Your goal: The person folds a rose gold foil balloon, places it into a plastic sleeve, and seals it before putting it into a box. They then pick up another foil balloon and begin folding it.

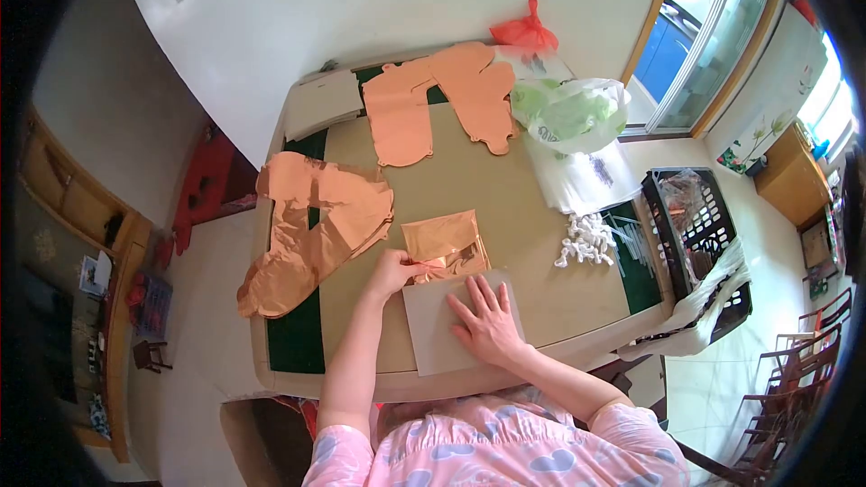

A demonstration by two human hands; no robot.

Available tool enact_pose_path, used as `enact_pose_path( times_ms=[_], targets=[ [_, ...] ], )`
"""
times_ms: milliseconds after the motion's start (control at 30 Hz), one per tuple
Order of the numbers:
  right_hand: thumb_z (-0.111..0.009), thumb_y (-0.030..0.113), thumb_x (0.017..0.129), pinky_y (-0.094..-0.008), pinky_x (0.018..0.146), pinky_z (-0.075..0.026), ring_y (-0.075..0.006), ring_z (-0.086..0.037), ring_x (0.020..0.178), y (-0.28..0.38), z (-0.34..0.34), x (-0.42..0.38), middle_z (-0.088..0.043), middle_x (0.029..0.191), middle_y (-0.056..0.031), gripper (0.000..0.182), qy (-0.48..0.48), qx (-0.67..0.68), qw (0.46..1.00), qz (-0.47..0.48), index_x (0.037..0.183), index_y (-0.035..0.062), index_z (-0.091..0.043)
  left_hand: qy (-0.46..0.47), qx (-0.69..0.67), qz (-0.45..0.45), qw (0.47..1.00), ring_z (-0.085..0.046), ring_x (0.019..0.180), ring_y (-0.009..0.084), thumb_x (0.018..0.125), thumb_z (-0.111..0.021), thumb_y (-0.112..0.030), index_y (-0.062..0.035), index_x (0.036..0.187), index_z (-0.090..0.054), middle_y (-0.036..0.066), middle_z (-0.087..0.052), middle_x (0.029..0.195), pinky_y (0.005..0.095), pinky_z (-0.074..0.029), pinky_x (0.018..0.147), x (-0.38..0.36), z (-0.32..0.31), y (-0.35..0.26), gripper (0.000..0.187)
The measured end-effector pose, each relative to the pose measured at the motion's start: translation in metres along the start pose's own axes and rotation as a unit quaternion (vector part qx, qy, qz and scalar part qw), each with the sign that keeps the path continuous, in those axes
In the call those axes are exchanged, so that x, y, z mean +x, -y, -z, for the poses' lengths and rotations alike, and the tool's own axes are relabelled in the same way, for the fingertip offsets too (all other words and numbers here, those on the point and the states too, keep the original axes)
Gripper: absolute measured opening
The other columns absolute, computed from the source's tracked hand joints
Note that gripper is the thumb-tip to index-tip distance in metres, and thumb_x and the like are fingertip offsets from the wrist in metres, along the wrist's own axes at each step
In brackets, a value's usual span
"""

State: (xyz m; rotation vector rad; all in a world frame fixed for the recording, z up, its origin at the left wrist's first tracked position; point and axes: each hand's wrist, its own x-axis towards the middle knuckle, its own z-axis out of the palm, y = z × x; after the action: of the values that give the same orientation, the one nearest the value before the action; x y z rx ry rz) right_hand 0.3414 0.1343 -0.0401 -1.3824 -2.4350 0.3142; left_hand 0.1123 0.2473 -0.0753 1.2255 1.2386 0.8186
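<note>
A folded copper-coloured foil balloon (442,236) lies in front of me on the tan table covering. My left hand (393,272) is closed at its near left corner, thumb and fingers pinching the shiny foil. Just nearer to me, a pale rectangular sheet (435,335) overlaps the foil's near edge. My right hand (490,320) presses flat on that sheet with fingers spread. Left of my hands is a stack of flat, unfolded copper foil balloons (316,216), reaching over the table's left edge.
More flat copper foil shapes (401,122) lie at the back. Green-and-white plastic bags (573,113) and a red bag (526,32) stand at the back right. White curled ties (585,240) and thin clear sticks (634,248) lie right, beside a black basket (663,216).
</note>
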Motion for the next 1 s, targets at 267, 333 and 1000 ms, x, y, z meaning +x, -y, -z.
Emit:
enact_pose_path(
  times_ms=[267,333,1000],
  targets=[
    [-0.054,0.040,0.089,-0.0639,0.109,-0.016,-0.0376,-0.023,0.140,0.002,0.003,0.003,-0.028,0.149,-0.0219,0.057,0.015,-0.016,1.000,-0.007,0.139,0.0181,-0.042,-0.029,0.187,-0.027,0.982,-0.058,0.064,0.0103,0.079,-0.074,-0.011,0.0008,0.095,-0.071,0.005,-0.068,0.075,0.0276,-0.045,0.056,-0.034,-0.004,-0.038,0.020],
    [-0.053,0.041,0.089,-0.0636,0.109,-0.016,-0.0372,-0.022,0.140,0.001,0.003,0.003,-0.028,0.149,-0.0217,0.057,0.018,-0.018,1.000,-0.007,0.140,0.0181,-0.042,-0.065,0.251,-0.096,0.961,-0.062,0.064,0.0142,0.077,-0.074,-0.010,-0.0010,0.096,-0.070,0.006,-0.069,0.077,0.0294,-0.047,0.058,-0.050,-0.012,-0.041,0.022],
    [-0.052,0.042,0.090,-0.0625,0.111,-0.010,-0.0300,-0.034,0.135,-0.009,0.002,0.004,-0.045,0.141,-0.0094,0.050,0.048,0.001,0.999,0.006,0.134,0.0187,-0.049,-0.128,0.301,-0.299,0.896,-0.067,0.081,0.0252,0.077,-0.063,-0.004,-0.0062,0.092,-0.066,0.005,-0.068,0.093,0.0331,-0.054,0.068,-0.077,-0.031,-0.008,0.015]
  ],
)
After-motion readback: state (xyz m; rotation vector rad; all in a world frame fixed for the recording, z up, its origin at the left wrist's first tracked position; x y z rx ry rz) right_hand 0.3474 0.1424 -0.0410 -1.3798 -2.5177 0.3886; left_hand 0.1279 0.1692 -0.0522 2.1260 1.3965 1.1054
